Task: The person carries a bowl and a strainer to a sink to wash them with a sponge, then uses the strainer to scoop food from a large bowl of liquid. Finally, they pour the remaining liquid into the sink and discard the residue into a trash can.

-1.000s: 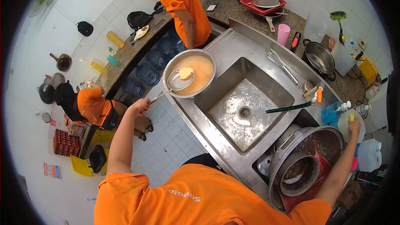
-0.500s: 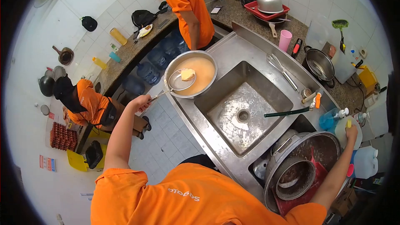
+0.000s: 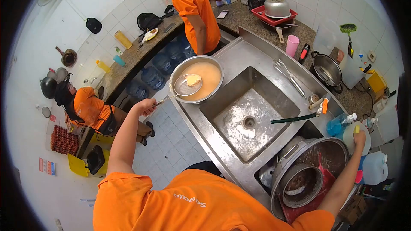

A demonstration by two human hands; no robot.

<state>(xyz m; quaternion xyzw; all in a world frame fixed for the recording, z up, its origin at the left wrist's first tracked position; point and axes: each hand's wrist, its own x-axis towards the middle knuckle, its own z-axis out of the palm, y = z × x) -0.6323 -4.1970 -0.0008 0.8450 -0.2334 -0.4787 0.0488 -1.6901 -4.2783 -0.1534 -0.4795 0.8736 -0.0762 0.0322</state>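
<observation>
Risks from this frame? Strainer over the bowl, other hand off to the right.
1. The left hand holds the strainer by the handle's far end, arm stretched; the yellow lump could tip into the liquid and splash.
2. The bowl sits near the counter's edge above the tiled floor; a push from the strainer might shift it.
3. The right hand reaches to the white container on the opposite side, so attention is split.

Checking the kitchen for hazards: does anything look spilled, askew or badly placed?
Nothing looks spilled. The bowl of orange liquid sits at the counter's corner edge, and pots are heaped askew in the big basin at the right.
</observation>
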